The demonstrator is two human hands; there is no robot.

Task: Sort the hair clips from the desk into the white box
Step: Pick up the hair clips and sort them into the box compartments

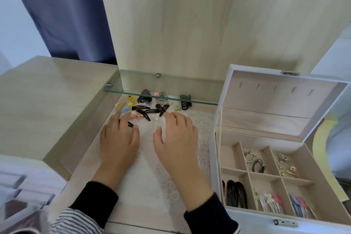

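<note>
— What are the hands doing?
— Both lie palm-down with spread fingers. The left hand [118, 138] has a loose, spread grip over a black snap clip [129, 124] whose long axis runs left to right under the fingertips. The right hand [175, 137] is spread too, holding nothing, fingertips at the near edge of the pile.

— Where are the clips?
— The hair clips [150, 107] lie heaped on the desk [85, 157], partly under a glass shelf [161, 97]: black snap clips pointing every way, yellow ones angled at the left.

— And the box?
— The white box [214, 167] stands open at the right. Its front compartments hold black clips [236, 194], pastel clips [268, 202] and blue-pink clips [300, 206], long axes running front to back. Behind lie metal rings [251, 156] and gold clips [287, 167].
</note>
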